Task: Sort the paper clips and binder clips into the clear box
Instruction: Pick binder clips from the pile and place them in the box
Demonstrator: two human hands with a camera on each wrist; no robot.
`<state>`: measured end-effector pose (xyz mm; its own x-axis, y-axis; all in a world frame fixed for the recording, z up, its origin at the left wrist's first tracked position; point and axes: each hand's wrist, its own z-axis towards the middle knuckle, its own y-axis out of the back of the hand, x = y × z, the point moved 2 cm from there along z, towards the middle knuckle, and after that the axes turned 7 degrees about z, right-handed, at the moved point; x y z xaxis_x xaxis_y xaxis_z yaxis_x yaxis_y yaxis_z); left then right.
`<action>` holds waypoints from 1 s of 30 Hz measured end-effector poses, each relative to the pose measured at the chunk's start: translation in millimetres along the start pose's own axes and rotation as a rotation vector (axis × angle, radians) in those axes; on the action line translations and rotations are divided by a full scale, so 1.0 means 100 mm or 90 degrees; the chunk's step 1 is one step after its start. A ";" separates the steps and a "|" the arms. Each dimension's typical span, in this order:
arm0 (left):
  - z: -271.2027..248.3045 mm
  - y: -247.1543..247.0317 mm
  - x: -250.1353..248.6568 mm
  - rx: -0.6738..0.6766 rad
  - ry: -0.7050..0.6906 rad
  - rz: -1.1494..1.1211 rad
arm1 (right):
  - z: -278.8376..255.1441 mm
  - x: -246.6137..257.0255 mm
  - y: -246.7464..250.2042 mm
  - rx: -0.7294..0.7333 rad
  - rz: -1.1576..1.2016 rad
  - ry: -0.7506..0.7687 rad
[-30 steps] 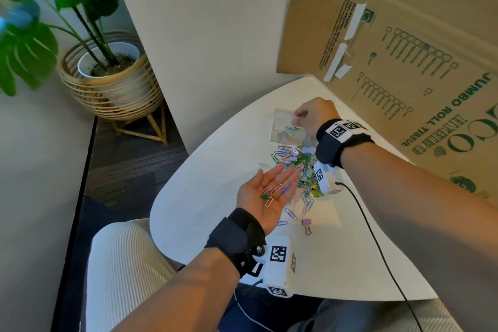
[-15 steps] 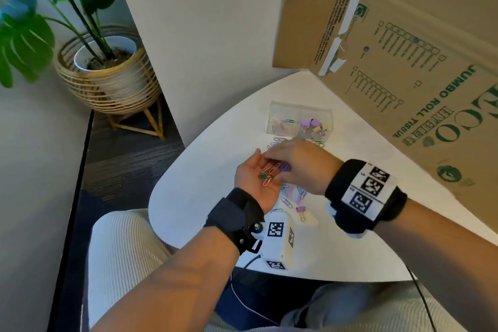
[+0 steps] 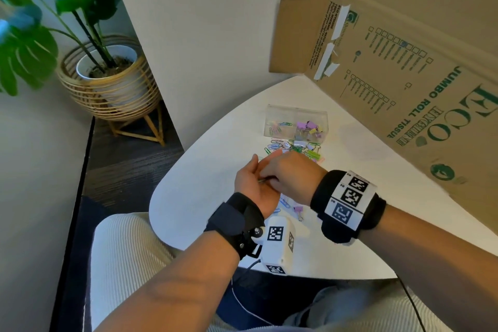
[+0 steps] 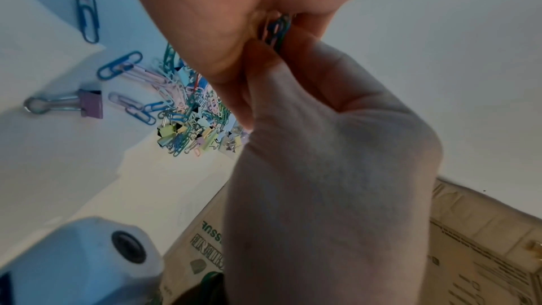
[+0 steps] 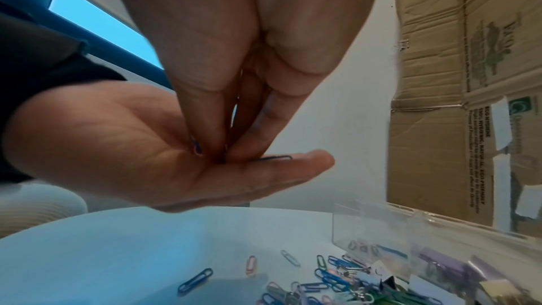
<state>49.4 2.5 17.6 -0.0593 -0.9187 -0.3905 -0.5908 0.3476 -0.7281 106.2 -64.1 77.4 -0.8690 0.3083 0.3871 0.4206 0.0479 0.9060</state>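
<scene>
My left hand (image 3: 249, 183) lies palm up over the white table (image 3: 204, 191), fingers straight, with several paper clips (image 5: 196, 147) in the palm. My right hand (image 3: 291, 175) reaches down into that palm, and its fingertips (image 5: 217, 145) pinch the clips (image 4: 277, 31). The clear box (image 3: 296, 122) stands farther back, with paper clips in its left half and binder clips in its right half. A mixed pile of clips (image 3: 296, 147) lies on the table in front of the box. One purple binder clip (image 3: 298, 210) lies apart, under my right wrist.
A large cardboard box (image 3: 404, 62) leans over the table's right and back side, close to the clear box. A white wall corner (image 3: 188, 62) rises at the back left. A potted plant (image 3: 107, 75) stands on the floor to the left. The table's rounded edge (image 3: 161, 224) is near my lap.
My right hand has come back from the clear box to my left palm and now pinches the clips there. The left hand stays palm up.
</scene>
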 end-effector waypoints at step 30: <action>0.19 0.21 -0.30 -0.037 -0.069 -0.005 | 0.40 -0.31 0.35 -0.039 0.114 -0.094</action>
<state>54.1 40.7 3.6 0.0304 -0.8949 -0.4453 -0.6364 0.3262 -0.6990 158.3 -33.6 90.5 -0.7322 0.4427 0.5175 0.5443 -0.0762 0.8354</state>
